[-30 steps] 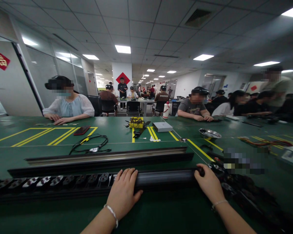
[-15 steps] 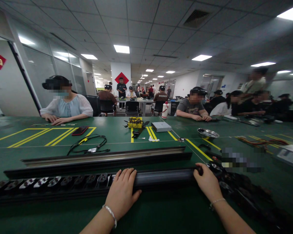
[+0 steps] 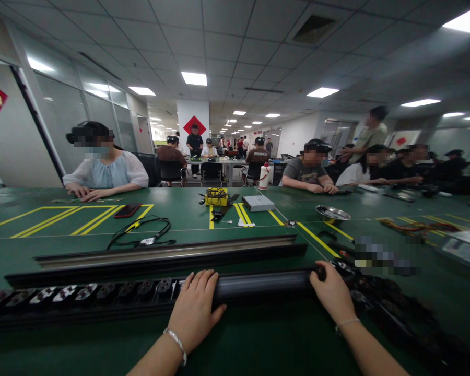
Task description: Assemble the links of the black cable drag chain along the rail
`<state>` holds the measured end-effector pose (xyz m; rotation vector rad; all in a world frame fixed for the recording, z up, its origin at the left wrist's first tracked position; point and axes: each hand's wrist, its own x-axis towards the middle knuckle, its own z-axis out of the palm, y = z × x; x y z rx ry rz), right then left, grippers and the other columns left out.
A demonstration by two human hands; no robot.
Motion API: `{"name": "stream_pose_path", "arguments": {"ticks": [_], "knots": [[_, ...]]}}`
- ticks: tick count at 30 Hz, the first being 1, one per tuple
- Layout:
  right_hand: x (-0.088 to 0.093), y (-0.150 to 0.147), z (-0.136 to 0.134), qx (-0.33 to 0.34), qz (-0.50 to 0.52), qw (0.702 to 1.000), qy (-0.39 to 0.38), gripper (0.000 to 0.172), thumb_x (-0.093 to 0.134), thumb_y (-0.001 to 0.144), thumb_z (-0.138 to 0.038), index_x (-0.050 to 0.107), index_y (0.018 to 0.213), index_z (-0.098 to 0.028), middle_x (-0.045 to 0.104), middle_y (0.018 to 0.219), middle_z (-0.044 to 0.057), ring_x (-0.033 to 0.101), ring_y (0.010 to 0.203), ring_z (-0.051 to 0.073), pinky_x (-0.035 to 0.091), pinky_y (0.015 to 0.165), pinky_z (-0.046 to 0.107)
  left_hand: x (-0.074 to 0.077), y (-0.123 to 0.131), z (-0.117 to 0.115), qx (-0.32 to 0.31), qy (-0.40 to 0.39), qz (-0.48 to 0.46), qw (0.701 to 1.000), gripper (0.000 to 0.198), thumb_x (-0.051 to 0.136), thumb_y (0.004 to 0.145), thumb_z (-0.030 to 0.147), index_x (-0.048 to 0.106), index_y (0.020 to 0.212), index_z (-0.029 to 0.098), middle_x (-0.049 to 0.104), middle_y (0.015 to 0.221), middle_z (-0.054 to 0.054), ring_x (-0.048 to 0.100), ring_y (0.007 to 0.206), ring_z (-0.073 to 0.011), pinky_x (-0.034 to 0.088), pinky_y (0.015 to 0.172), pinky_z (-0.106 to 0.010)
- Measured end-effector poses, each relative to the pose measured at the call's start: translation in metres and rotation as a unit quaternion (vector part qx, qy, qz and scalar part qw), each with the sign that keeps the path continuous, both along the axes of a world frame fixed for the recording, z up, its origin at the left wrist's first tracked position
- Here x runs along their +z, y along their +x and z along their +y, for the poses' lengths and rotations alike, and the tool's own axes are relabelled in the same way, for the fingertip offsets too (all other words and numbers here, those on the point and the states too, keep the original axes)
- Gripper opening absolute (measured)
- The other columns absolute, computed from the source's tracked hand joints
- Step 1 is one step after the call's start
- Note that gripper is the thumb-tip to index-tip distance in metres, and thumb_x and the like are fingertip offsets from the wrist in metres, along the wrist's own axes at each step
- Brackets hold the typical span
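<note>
Head view: noted multi-socket power strip (image 3: 266,284) under unclenched left hand (image 3: 196,305), gripped endwise in right hand (image 3: 333,293), likely stiff, best held by ends

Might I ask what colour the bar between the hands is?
The bar is black, seen best in head view.

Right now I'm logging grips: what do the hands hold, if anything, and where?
A long black bar: the right hand grips its right end; the left hand lies on top beside the sockets.
</note>
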<state>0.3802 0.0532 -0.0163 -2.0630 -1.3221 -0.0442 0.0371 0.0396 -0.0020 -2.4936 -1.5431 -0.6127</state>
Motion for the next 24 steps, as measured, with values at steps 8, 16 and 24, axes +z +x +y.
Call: {"name": "stream_pose_path", "arguments": {"ticks": [8,16,24], "knots": [[0.0034,-0.0031,-0.0029,-0.027,0.04,0.999,-0.008,0.041,0.041,0.071,-0.04,0.05,0.105,-0.019,0.061,0.095,0.008,0.059,0.085,0.024,0.044,0.075,0.032,0.0004,-0.0007,0.0005,0.0,-0.011,0.008,1.0,0.053,0.056,0.071,0.036,0.043,0.12,0.019,0.051,0.124,-0.009,0.043,0.116,-0.0249,0.027,0.103,-0.047],[0.0017,-0.0029,-0.0017,-0.028,0.037,0.999,0.008,0.039,0.042,0.07,-0.039,0.051,0.103,-0.019,0.062,0.091,0.008,0.06,0.082,0.022,0.044,0.072,0.031,0.0016,0.0,-0.0001,0.002,-0.008,0.005,1.0,0.053,0.058,0.07,0.034,0.044,0.119,0.02,0.052,0.123,-0.008,0.044,0.115,-0.0248,0.028,0.102,-0.046],[0.004,-0.0033,-0.0025,-0.026,0.036,0.999,-0.007,0.039,0.041,0.072,-0.038,0.049,0.104,-0.019,0.061,0.094,0.008,0.059,0.083,0.022,0.044,0.073,0.03,-0.0017,-0.0012,0.0004,-0.002,-0.001,0.003,1.0,0.054,0.058,0.07,0.035,0.043,0.12,0.02,0.051,0.123,-0.008,0.043,0.116,-0.0245,0.026,0.103,-0.046]]}}
